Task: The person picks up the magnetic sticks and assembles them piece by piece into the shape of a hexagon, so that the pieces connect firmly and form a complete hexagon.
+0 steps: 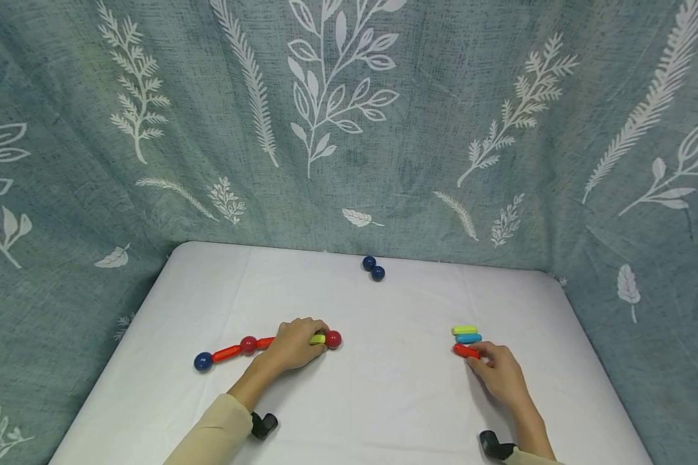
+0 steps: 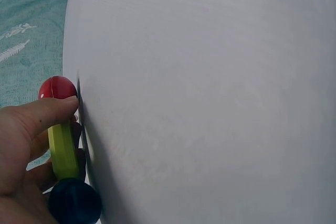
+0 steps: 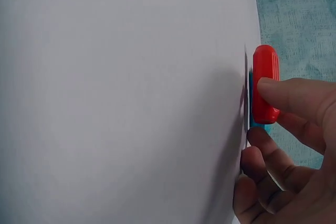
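Observation:
My left hand [image 1: 295,343] grips the right end of a chain of balls and sticks on the white table. Its thumb lies against a red ball [image 2: 58,87], and its fingers curl behind a yellow-green stick [image 2: 63,150]. A dark blue ball [image 2: 74,201] joins that stick's other end, hidden under the hand in the head view. Leftward the chain shows a red stick [image 1: 227,353], another red ball [image 1: 248,345] and a blue end ball [image 1: 203,361]. Between thumb and forefinger, my right hand [image 1: 503,378] pinches a loose red stick [image 3: 265,85].
Just beyond the right hand, a blue stick [image 1: 468,338] and a yellow-green stick [image 1: 464,330] lie side by side. Two dark blue balls [image 1: 369,263] sit together near the far table edge. A patterned green cloth [image 1: 349,129] hangs behind the white table [image 1: 395,400].

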A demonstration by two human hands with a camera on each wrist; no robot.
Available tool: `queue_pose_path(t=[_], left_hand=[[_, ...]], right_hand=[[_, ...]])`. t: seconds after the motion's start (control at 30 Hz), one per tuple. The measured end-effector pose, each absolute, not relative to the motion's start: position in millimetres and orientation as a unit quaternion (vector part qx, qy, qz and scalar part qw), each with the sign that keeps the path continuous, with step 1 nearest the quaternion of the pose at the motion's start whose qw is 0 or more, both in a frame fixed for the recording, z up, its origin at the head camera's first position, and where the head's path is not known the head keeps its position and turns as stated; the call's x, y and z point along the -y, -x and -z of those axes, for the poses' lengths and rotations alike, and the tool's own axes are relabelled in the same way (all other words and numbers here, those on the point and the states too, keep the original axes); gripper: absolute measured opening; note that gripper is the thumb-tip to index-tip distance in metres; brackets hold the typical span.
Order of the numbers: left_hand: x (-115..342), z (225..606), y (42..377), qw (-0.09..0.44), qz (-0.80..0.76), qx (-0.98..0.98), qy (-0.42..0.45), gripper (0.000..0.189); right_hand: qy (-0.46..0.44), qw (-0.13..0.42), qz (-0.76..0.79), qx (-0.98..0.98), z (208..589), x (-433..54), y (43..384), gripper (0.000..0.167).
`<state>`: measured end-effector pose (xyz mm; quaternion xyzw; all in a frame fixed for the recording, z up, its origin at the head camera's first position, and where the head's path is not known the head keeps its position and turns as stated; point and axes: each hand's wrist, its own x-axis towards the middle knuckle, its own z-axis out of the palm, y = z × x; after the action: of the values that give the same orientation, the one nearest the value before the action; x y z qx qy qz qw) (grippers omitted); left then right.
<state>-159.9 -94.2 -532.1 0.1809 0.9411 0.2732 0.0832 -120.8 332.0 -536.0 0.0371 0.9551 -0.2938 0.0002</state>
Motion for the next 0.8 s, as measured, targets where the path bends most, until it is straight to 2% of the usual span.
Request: queue_pose_path(t=[0.33, 0.8], left_hand=[[93.0, 532.0, 160.0, 0.091, -0.278, -0.938, -0.184, 0.030], [95.8, 530.0, 161.8, 0.090, -0.277, -0.940, -0.175, 0.030]], right_hand=[[-0.004, 0.015, 0.329, -0.944, 526.8, -303.1, 120.3, 0.030], [0.065, 0.028, 0.362, -0.930, 528.3, -232.8, 141.1, 0.025]])
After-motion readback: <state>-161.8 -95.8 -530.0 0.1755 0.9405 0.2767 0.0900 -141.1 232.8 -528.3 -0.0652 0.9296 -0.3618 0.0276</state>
